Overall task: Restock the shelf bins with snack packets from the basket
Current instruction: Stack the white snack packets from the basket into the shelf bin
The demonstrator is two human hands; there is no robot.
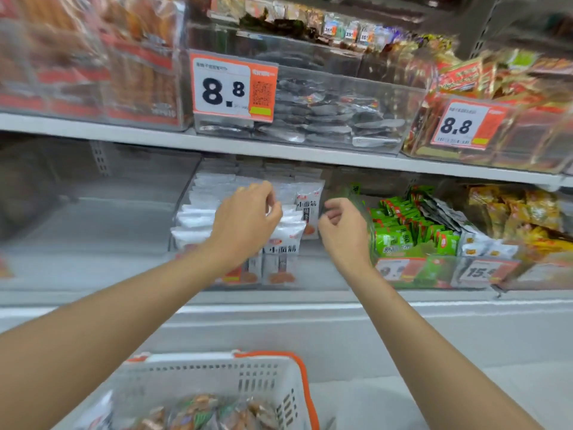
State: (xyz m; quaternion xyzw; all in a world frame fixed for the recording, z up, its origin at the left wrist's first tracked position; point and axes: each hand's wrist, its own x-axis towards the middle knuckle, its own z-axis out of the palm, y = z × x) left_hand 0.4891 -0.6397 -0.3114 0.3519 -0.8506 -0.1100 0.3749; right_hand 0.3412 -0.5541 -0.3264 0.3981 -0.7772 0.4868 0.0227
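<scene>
White snack packets (pixel 283 243) with black lettering stand in rows in a clear bin (pixel 183 212) on the lower shelf. My left hand (pixel 248 218) is over them, its fingers curled around the top of a white packet. My right hand (pixel 341 231) hovers just to the right, fingers loosely curled, nothing in it. At the bottom sits a white basket (pixel 217 377) with orange handles; it holds several brown and green packets (pixel 198 411).
Green packets (pixel 403 231) fill the bin to the right, then white and yellow ones. The upper shelf (pixel 279 147) carries bins of silver and red packets with orange 8.8 price tags (pixel 232 86). The bin space at the left of the lower shelf looks bare.
</scene>
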